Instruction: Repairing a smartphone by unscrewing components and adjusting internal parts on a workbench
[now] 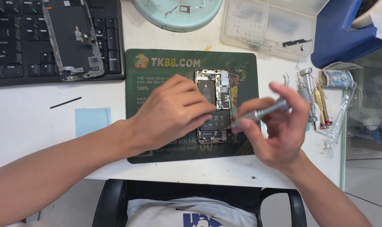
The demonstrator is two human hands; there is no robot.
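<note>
1. Opened smartphone (216, 98): lies face down, back removed, on the dark green mat (165, 67), near the mat's middle and toward its right half. Battery and circuit boards show; the lower left part is hidden by a hand.
2. Left hand (172, 111): rests over the phone's left edge, fingers curled down onto it. Whether it pinches anything small cannot be told.
3. Right hand (283, 128): closed around a silver precision screwdriver (262, 111), fingers on the shaft. The tool lies nearly level, its tip pointing left to the phone's lower right side.
4. Mat: sits at the middle of the white table (31, 126), its front edge close to the table's front edge.
5. Black keyboard (14, 46): at the table's back left corner. A detached phone screen assembly (71, 38) lies on its right half, inner face up.
6. Pale blue rectangular sheet (92, 120): flat on the table just left of the mat; a thin black strip (65, 102) lies apart from it, nearer the keyboard.
7. Round pale green dish (178, 14): at the back edge, behind the mat.
8. Clear plastic compartment tray (266, 25): back right, beside the dish.
9. Spare screwdrivers (319, 103), silver and gold-coloured: grouped near the table's right edge.
10. Blue box (346, 38): at the back right corner.
</note>
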